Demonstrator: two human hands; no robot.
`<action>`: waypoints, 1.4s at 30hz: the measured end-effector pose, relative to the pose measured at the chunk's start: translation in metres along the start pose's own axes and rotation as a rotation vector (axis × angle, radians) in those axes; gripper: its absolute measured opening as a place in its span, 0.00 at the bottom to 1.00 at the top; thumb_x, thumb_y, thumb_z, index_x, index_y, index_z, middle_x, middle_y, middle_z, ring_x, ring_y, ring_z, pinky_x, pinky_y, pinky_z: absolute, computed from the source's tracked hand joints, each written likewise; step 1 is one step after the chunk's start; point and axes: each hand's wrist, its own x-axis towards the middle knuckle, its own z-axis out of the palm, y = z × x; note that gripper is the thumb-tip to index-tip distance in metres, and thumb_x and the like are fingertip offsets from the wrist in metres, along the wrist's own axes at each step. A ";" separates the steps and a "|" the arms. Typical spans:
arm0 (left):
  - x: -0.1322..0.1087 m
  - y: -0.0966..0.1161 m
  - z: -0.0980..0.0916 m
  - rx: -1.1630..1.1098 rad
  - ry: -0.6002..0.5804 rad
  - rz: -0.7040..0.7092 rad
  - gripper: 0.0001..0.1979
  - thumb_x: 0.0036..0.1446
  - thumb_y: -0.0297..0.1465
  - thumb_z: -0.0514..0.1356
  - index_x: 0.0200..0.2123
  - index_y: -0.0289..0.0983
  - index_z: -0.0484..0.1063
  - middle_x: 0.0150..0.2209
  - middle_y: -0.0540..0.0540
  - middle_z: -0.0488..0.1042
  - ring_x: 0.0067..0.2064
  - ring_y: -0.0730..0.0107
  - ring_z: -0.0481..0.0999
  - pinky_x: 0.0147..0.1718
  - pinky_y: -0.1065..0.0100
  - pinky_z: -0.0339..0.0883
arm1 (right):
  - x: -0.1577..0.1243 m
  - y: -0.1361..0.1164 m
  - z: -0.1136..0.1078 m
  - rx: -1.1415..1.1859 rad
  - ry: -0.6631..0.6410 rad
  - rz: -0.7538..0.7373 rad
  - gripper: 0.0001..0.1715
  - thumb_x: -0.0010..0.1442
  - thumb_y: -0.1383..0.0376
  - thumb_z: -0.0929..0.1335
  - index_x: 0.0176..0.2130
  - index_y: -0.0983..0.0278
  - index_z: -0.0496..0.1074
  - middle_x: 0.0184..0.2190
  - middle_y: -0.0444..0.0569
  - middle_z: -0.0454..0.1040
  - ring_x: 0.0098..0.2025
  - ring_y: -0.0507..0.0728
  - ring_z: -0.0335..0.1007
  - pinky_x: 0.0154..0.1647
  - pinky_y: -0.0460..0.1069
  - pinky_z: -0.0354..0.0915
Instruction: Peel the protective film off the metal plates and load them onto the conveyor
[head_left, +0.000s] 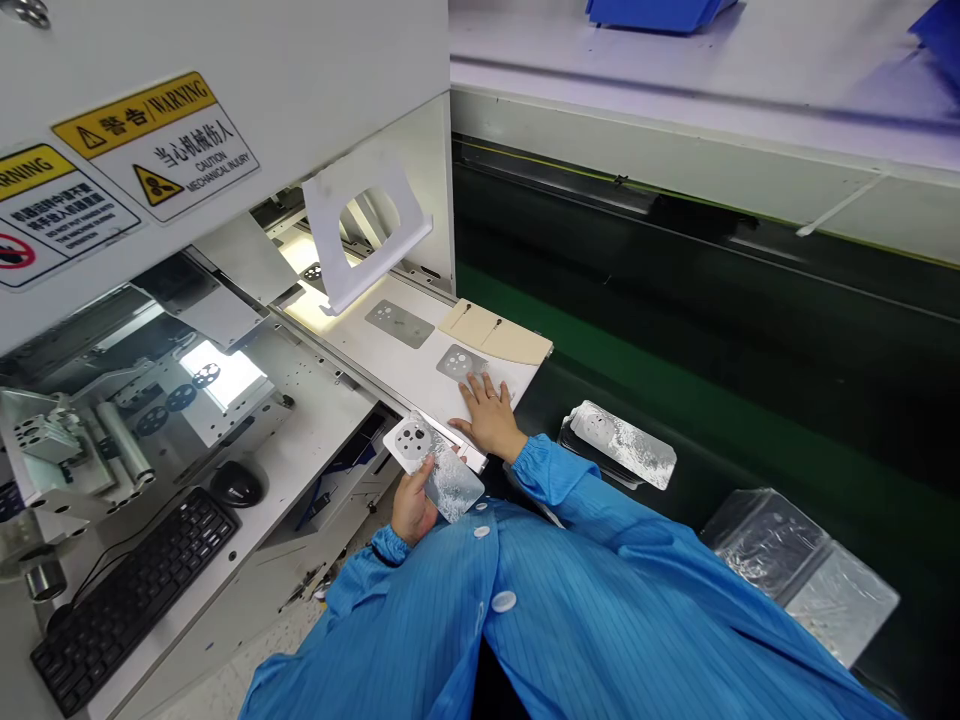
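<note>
Blue coat (600, 600) nearest, left hand (414, 507) clamps a speckled panel (454, 486); right hand (493, 422), splayed, touches a grey plate (454, 362).

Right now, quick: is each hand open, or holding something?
Left hand: closed, holding a patterned panel.
Right hand: open, spread over part of another panel.

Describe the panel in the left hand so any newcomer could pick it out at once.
Start at the blue smock across the bottom of the picture. Just above it, the left hand holds a pale, round-cornered panel with dark circles at one end. Unlike the similar panels on the white board and the stack to the right, it alone is gripped.
</note>
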 end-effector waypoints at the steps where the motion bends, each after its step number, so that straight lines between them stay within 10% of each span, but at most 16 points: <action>1: 0.000 0.000 -0.001 -0.001 0.000 -0.001 0.19 0.47 0.33 0.67 0.43 0.34 0.74 0.36 0.41 0.81 0.53 0.50 0.75 0.56 0.52 0.65 | -0.003 0.000 0.001 -0.003 0.000 0.003 0.40 0.64 0.47 0.58 0.64 0.68 0.54 0.68 0.58 0.44 0.69 0.71 0.34 0.64 0.71 0.37; 42: 0.001 -0.002 -0.001 -0.048 0.003 0.001 0.20 0.53 0.31 0.63 0.49 0.33 0.72 0.37 0.40 0.81 0.50 0.50 0.76 0.55 0.50 0.66 | -0.003 0.003 -0.007 -0.011 -0.062 0.037 0.42 0.64 0.45 0.54 0.66 0.68 0.51 0.68 0.55 0.41 0.69 0.69 0.30 0.65 0.69 0.34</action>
